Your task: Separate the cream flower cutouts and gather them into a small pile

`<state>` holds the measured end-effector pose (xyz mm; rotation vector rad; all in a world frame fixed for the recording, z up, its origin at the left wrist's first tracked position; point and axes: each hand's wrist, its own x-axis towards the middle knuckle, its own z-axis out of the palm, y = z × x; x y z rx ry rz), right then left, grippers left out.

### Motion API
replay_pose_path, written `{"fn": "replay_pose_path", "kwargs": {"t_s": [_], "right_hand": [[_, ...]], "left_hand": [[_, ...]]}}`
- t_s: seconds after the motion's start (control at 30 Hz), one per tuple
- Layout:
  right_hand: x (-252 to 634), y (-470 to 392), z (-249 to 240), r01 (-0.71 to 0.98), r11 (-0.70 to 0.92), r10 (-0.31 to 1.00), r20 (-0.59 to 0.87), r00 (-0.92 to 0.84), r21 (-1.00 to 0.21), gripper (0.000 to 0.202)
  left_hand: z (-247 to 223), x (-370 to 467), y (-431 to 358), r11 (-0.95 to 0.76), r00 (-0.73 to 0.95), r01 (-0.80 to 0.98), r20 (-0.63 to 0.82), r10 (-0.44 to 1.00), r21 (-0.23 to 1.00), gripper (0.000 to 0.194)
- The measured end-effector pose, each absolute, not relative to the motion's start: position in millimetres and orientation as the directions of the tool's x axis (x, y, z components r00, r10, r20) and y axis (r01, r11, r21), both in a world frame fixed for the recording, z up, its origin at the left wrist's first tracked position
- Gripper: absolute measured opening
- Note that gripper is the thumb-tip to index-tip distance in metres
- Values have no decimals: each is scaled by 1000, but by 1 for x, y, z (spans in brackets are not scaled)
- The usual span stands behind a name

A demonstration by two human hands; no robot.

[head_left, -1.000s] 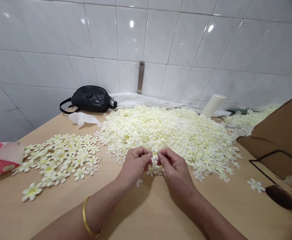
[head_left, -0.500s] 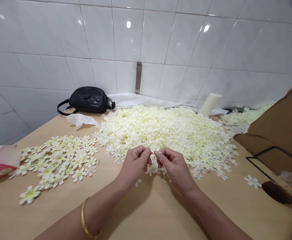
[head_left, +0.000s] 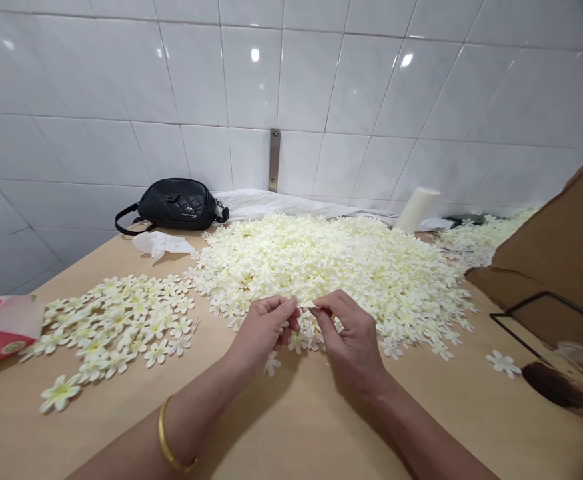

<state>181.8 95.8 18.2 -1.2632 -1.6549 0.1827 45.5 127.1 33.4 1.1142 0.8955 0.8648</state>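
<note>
The left hand [head_left: 270, 330] and right hand [head_left: 350, 337] are held close together at the near edge of the flower pile [head_left: 321, 260], fingers bent to a pinch; whether anything is gripped cannot be told. Looser flowers [head_left: 116, 319] are spread leftward on the table [head_left: 291, 433]. Farther back, a black bag [head_left: 176, 203] is set near crumpled tissue [head_left: 161, 245]; brown cardboard [head_left: 546, 247] is seen at right.

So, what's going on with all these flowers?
A person's left hand and right hand are close together before a heap of pale yellow flowers, seeming to pinch something small, too hidden to identify. A smaller spread of blossoms lies to the left on the table, and a black quilted bag sits near the tiled wall.
</note>
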Motion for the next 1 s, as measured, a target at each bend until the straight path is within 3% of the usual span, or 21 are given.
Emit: {"fn": "replay_pose_path", "kwargs": {"t_s": [0.13, 0.23, 0.3, 0.4, 0.5, 0.57, 0.67, 0.77, 1.0], "right_hand": [[185, 96, 14, 798, 507, 669, 732, -126, -327, 21], [184, 96, 12, 808, 523, 654, 736, -177, -271, 24], [183, 95, 12, 781, 526, 692, 703, -164, -336, 24], [182, 95, 17, 654, 467, 804, 594, -34, -595, 20], [182, 96, 24, 391, 297, 925, 364, 106, -871, 19], [182, 97, 27, 200, 194, 977, 208, 51, -960, 22], [182, 98, 27, -10, 98, 992, 98, -83, -995, 22], [181, 99, 23, -146, 52, 997, 60, -51, -988, 23], [186, 102, 18, -302, 0, 999, 11, -34, -953, 21]], "left_hand": [[33, 45, 127, 312, 455, -181, -201, 867, 933, 27], [30, 45, 129, 351, 437, -222, -229, 870, 910, 18], [28, 44, 131, 355, 420, -242, -232, 877, 903, 15], [26, 43, 133, 298, 394, -239, -188, 900, 924, 15], [26, 43, 132, 197, 389, -217, -100, 916, 956, 17], [27, 43, 130, 144, 395, -196, -56, 917, 970, 18], [29, 45, 127, 105, 416, -163, -28, 909, 981, 19], [31, 46, 125, 105, 437, -151, -29, 899, 983, 22], [32, 45, 127, 212, 456, -166, -116, 882, 963, 29]]}}
